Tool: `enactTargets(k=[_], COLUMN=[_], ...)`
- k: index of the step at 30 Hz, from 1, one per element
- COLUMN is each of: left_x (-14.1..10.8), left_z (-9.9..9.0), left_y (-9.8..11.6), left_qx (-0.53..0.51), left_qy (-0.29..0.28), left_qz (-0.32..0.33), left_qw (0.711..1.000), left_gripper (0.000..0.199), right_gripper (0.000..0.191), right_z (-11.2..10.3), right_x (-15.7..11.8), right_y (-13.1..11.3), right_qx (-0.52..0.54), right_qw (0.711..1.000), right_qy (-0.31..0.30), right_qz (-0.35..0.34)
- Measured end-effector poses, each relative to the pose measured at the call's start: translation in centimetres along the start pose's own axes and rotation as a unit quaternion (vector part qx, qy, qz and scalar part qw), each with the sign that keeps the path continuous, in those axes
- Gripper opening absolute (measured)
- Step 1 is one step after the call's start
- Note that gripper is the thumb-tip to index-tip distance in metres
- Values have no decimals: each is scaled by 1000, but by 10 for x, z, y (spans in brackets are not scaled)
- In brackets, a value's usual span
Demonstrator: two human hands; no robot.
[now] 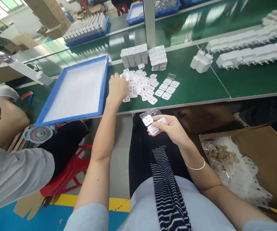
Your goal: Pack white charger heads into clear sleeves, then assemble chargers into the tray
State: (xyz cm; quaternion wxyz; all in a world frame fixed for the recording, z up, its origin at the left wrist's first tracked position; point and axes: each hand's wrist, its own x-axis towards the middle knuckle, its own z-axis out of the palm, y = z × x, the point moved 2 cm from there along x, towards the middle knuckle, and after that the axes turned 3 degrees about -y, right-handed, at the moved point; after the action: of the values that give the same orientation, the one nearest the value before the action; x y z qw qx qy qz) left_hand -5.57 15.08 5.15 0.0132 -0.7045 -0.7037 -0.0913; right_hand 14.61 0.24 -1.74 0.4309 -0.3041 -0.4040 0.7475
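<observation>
My left hand [118,87] rests at the left edge of a loose pile of small white square cards [140,84]; its fingers are curled, and what they hold, if anything, is hidden. Over my lap, my right hand [169,128] grips a clear plastic sheet of white cards [148,120], thumb on top. A similar sheet of white cards [166,96] lies flat on the green table, right of the pile. Behind the pile stand neat stacks of white cards [134,55], with another white stack [158,57] beside them.
Left of my left hand lies a blue-rimmed tray [101,93]. White adapters [201,61] stand on the green table [186,83] at the right, with long rows beyond. An open cardboard box [261,154] sits below. Another person's gloved hand [2,92] is at the far left.
</observation>
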Motion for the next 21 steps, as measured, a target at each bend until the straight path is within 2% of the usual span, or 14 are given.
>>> enactTargets(k=[2, 5, 6, 8, 10, 11, 14, 17, 21], left_x=[-10, -57, -77, -114, -136, -140, -136, -134, -137], left_z=[-3, -15, -17, -16, -15, -14, -14, -15, -6], left_y=[6, 21, 29, 44, 52, 53, 50, 50, 48], left_qx=[-43, -158, -186, -220, -241, -251, -291, -301, -354], left_qy=[12, 96, 80, -20, -39, -38, -66, -126, -160], left_qz=[33, 85, 116, 181, 183, 167, 128, 151, 161], left_qw=[998, 979, 973, 958, 952, 953, 946, 933, 907], left_gripper=[32, 36, 37, 40, 26, 21, 28, 23, 30], right_gripper=[31, 30, 31, 31, 30, 29, 27, 23, 24], right_z=[-2, -5, -5, -3, 0, 2, 6, 6, 5], right_x=[2, 6, 7, 10, 12, 12, 11, 9, 5], right_y=[0, 2, 3, 6, 9, 10, 13, 12, 9], right_qx=[-1, 0, 1, 2, 1, 1, 7, 9, 5], right_qw=[1000, 997, 996, 995, 995, 996, 997, 996, 996], right_qy=[28, 67, 76, 83, 73, 63, 38, 46, 53], right_qz=[-10, -38, -47, -63, -71, -70, -65, -75, -70])
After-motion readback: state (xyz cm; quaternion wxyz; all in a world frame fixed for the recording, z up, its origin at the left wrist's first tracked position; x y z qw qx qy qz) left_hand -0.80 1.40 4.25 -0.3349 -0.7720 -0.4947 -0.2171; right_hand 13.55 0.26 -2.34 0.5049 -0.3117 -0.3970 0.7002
